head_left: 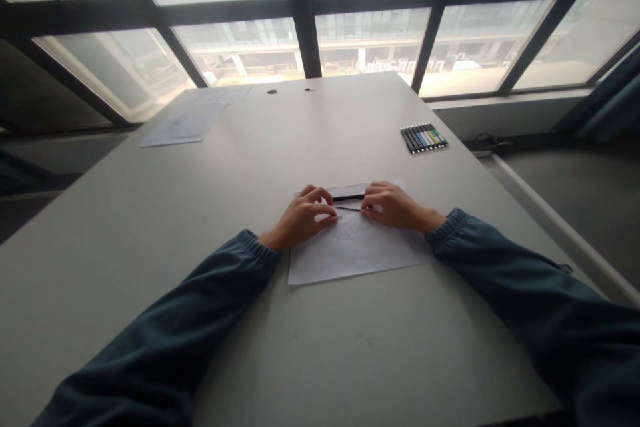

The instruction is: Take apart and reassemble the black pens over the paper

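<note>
A white sheet of paper (353,250) with a faint drawing lies on the grey table (200,227) in front of me. My left hand (303,217) and my right hand (393,205) rest on its far edge, fingers curled. Between them runs a thin black pen (349,197), each hand pinching one end. A darker strip, perhaps a ruler or folded paper, lies just behind the pen. Both arms are in dark blue sleeves.
A row of coloured pens (424,137) lies at the table's right edge. Loose sheets of paper (187,121) sit at the far left. Two small dark holes (272,91) mark the far end. Large windows stand beyond; the floor drops away on the right.
</note>
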The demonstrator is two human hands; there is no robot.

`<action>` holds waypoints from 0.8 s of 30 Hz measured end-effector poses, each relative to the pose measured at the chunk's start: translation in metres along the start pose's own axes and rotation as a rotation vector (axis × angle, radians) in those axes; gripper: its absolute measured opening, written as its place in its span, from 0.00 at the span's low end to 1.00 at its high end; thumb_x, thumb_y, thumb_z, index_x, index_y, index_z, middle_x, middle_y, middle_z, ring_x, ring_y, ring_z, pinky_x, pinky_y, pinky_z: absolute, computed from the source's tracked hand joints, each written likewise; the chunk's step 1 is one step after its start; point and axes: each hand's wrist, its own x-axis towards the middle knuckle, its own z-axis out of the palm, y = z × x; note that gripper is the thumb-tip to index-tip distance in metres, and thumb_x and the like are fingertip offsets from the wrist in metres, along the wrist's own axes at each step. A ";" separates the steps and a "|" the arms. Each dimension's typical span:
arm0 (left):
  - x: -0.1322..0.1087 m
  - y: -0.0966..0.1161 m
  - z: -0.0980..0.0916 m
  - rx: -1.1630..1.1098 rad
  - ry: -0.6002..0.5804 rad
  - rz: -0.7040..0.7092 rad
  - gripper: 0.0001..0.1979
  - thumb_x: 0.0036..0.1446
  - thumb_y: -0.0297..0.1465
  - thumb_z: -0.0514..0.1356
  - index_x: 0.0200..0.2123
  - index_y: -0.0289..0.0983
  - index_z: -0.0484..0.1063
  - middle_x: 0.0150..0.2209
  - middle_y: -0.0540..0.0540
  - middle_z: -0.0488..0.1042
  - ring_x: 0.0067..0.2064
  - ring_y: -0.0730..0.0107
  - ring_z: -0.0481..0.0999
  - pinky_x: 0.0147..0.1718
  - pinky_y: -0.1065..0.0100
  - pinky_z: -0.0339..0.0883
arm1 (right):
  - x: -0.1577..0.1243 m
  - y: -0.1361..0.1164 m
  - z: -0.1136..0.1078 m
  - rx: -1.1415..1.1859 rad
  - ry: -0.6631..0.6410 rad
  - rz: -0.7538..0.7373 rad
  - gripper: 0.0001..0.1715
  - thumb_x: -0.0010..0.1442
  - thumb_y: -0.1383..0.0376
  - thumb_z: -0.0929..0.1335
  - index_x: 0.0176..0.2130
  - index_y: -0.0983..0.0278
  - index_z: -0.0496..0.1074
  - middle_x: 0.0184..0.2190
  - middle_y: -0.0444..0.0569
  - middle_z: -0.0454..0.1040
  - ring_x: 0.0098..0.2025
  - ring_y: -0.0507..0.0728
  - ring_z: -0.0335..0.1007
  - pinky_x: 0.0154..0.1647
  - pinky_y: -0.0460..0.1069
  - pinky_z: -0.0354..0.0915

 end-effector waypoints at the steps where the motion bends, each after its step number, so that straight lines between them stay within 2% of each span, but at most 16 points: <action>1: 0.000 0.000 0.000 0.001 -0.004 -0.002 0.05 0.61 0.35 0.66 0.33 0.43 0.82 0.42 0.44 0.77 0.43 0.63 0.71 0.43 0.61 0.71 | 0.000 0.000 0.000 0.003 -0.002 -0.003 0.08 0.63 0.68 0.70 0.30 0.61 0.76 0.29 0.47 0.75 0.36 0.57 0.69 0.42 0.52 0.63; 6: 0.000 0.000 -0.001 0.008 -0.007 0.012 0.06 0.62 0.35 0.65 0.33 0.43 0.81 0.41 0.45 0.77 0.43 0.64 0.71 0.42 0.61 0.71 | 0.001 0.000 0.001 -0.009 -0.005 -0.010 0.09 0.65 0.70 0.69 0.31 0.62 0.75 0.30 0.48 0.75 0.36 0.57 0.69 0.41 0.51 0.64; 9: 0.001 0.001 -0.001 0.009 0.020 0.022 0.06 0.63 0.35 0.65 0.33 0.42 0.81 0.41 0.44 0.77 0.42 0.64 0.71 0.42 0.62 0.71 | 0.001 0.000 0.000 -0.015 0.039 -0.006 0.09 0.67 0.69 0.67 0.33 0.62 0.74 0.32 0.49 0.75 0.37 0.58 0.69 0.40 0.52 0.64; 13: 0.002 0.002 -0.002 0.019 0.146 -0.011 0.06 0.63 0.35 0.64 0.35 0.41 0.80 0.40 0.44 0.77 0.43 0.64 0.71 0.41 0.61 0.71 | 0.001 0.000 0.000 0.000 0.176 0.061 0.10 0.70 0.67 0.64 0.36 0.62 0.71 0.34 0.51 0.74 0.38 0.57 0.68 0.39 0.51 0.64; 17: 0.002 0.001 -0.003 0.000 0.271 -0.066 0.05 0.64 0.34 0.63 0.37 0.40 0.78 0.41 0.45 0.79 0.44 0.64 0.73 0.45 0.60 0.71 | 0.000 0.001 0.001 0.041 0.278 0.116 0.09 0.71 0.66 0.63 0.37 0.61 0.69 0.33 0.48 0.74 0.34 0.56 0.68 0.38 0.50 0.63; 20: 0.003 0.000 -0.004 -0.020 0.303 -0.099 0.06 0.66 0.34 0.62 0.39 0.39 0.77 0.39 0.45 0.80 0.43 0.64 0.74 0.46 0.59 0.71 | -0.001 0.002 0.002 0.056 0.303 0.096 0.08 0.71 0.65 0.64 0.37 0.61 0.70 0.33 0.49 0.75 0.35 0.56 0.69 0.40 0.51 0.64; 24: 0.003 0.000 -0.003 -0.002 0.329 -0.124 0.08 0.67 0.36 0.61 0.38 0.39 0.76 0.34 0.46 0.79 0.39 0.64 0.74 0.41 0.61 0.71 | -0.001 0.002 0.002 0.060 0.304 0.063 0.09 0.71 0.65 0.63 0.38 0.61 0.70 0.33 0.49 0.75 0.36 0.57 0.69 0.40 0.51 0.64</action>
